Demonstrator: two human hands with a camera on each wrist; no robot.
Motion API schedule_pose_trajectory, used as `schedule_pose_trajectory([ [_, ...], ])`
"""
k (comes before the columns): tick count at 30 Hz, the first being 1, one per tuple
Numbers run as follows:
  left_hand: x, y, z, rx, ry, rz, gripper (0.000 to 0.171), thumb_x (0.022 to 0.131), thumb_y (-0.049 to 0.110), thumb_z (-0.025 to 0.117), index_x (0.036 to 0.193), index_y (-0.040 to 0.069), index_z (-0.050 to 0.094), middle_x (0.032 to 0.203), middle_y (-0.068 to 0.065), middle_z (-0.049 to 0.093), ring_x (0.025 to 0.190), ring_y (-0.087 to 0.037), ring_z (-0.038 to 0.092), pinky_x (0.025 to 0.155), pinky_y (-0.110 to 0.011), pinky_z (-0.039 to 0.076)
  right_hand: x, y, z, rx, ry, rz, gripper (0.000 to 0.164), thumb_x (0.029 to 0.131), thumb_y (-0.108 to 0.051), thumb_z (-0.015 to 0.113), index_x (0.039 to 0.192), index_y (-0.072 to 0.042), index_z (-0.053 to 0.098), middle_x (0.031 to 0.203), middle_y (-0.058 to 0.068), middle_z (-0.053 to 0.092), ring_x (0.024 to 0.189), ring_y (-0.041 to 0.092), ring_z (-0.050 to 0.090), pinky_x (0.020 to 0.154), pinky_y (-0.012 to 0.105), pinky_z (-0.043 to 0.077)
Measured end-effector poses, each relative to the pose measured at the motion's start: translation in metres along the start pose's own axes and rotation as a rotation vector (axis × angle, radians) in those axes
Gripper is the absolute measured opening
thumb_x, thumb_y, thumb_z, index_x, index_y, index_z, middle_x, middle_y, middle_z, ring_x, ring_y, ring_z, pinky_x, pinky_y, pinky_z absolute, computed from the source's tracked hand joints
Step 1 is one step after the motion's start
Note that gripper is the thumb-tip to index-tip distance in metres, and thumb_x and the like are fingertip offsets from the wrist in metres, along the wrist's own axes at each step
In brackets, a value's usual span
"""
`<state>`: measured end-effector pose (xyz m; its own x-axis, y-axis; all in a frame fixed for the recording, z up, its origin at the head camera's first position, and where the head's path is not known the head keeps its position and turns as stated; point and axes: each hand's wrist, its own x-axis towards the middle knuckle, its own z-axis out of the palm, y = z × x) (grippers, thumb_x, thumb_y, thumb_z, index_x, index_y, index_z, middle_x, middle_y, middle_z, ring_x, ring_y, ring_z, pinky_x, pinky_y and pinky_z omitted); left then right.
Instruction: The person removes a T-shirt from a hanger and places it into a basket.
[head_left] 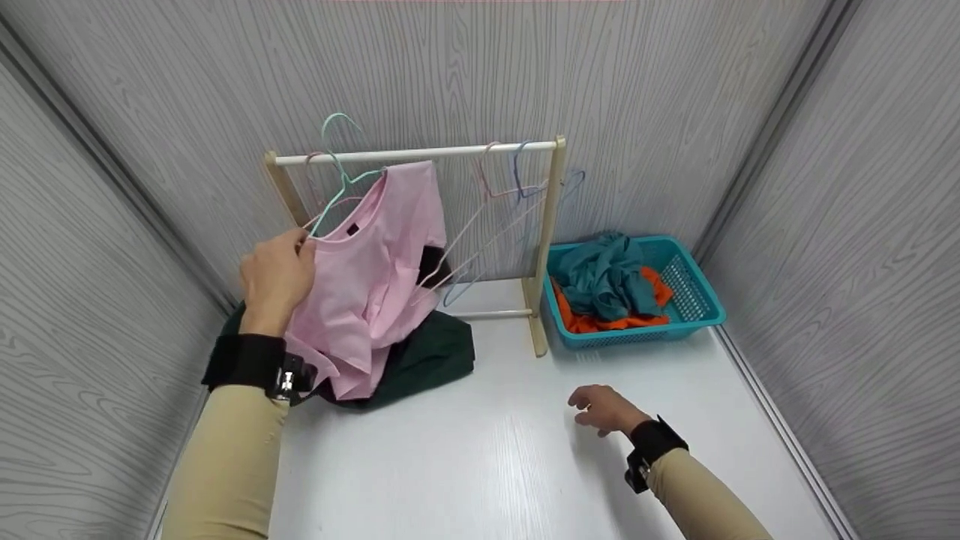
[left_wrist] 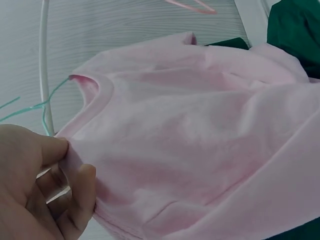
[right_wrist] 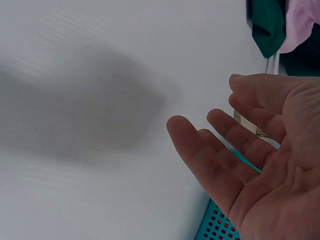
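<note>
A pink T-shirt [head_left: 360, 277] hangs on a mint-green hanger [head_left: 345, 180], whose hook is at the left part of the rack's white bar. My left hand [head_left: 277, 277] pinches the shirt at its left shoulder, by the hanger's end. In the left wrist view, thumb and fingers [left_wrist: 82, 195] grip the pink cloth beside the neckline. My right hand [head_left: 606, 409] hovers above the white table, holding nothing, its fingers loosely bent. Behind and below the pink shirt lies a dark green garment [head_left: 435, 360], partly hidden.
The wooden clothes rack [head_left: 553, 217] stands against the back wall. On its right side hang a pink hanger [head_left: 486, 191] and a blue hanger [head_left: 517, 176]. A turquoise basket [head_left: 694, 292] at the right holds a teal garment [head_left: 611, 274] and an orange garment [head_left: 589, 322].
</note>
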<state>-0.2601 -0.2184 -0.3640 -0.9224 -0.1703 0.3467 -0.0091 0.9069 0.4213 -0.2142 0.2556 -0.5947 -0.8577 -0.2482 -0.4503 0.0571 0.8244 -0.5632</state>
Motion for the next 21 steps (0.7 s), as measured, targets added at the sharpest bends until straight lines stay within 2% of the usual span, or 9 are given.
schedule_pose_trajectory([
  [4,-0.005,-0.004,-0.001,0.031,0.035,0.002,0.026,0.1,0.027,0.047,0.102,0.006,0.063,0.1,-0.027,0.068,0.087,-0.053,0.062,0.068,-0.06,0.043,0.002,0.002,0.002,0.013,0.005,-0.007,0.032,0.088,-0.005,0.067,0.119,-0.003,0.063,0.117,0.016,0.062,0.098,0.025,0.062,0.063,0.04,0.059],
  [9,-0.017,-0.012,0.007,0.122,0.018,-0.007,0.036,0.103,0.034,0.042,0.096,0.003,0.059,0.089,-0.032,0.065,0.078,-0.057,0.06,0.06,-0.06,0.043,0.004,0.002,0.004,0.027,0.004,0.0,0.031,0.088,-0.007,0.067,0.119,-0.003,0.064,0.116,0.015,0.063,0.097,0.024,0.062,0.063,0.04,0.059],
  [11,-0.023,-0.018,0.012,0.141,0.005,0.013,0.035,0.103,0.033,0.041,0.095,0.003,0.057,0.086,-0.032,0.064,0.076,-0.057,0.06,0.059,-0.06,0.043,0.004,0.001,0.004,0.031,0.001,0.001,0.032,0.088,-0.007,0.067,0.119,-0.003,0.064,0.116,0.015,0.063,0.096,0.023,0.062,0.063,0.04,0.059],
  [14,-0.033,-0.029,0.021,0.148,-0.009,0.076,0.027,0.104,0.027,0.042,0.094,0.004,0.054,0.071,-0.025,0.057,0.062,-0.049,0.057,0.05,-0.051,0.04,0.001,0.0,0.003,0.049,-0.009,-0.01,0.032,0.087,-0.006,0.066,0.119,-0.002,0.064,0.115,0.016,0.063,0.094,0.023,0.062,0.064,0.043,0.059],
  [18,-0.045,-0.043,0.031,0.156,-0.083,0.114,0.02,0.104,0.02,0.043,0.092,0.008,0.053,0.062,-0.01,0.042,0.053,-0.029,0.045,0.048,-0.037,0.033,0.0,-0.001,0.002,0.066,-0.027,-0.02,0.033,0.087,-0.006,0.065,0.119,-0.001,0.063,0.112,0.016,0.063,0.092,0.023,0.062,0.064,0.045,0.059],
  [21,-0.053,-0.052,0.037,0.157,-0.16,0.098,0.017,0.103,0.019,0.045,0.097,0.008,0.056,0.066,-0.011,0.048,0.056,-0.027,0.045,0.052,-0.037,0.036,0.002,-0.002,0.003,0.055,-0.034,-0.013,0.033,0.087,-0.007,0.065,0.12,-0.001,0.063,0.111,0.015,0.063,0.09,0.022,0.062,0.064,0.044,0.059],
])
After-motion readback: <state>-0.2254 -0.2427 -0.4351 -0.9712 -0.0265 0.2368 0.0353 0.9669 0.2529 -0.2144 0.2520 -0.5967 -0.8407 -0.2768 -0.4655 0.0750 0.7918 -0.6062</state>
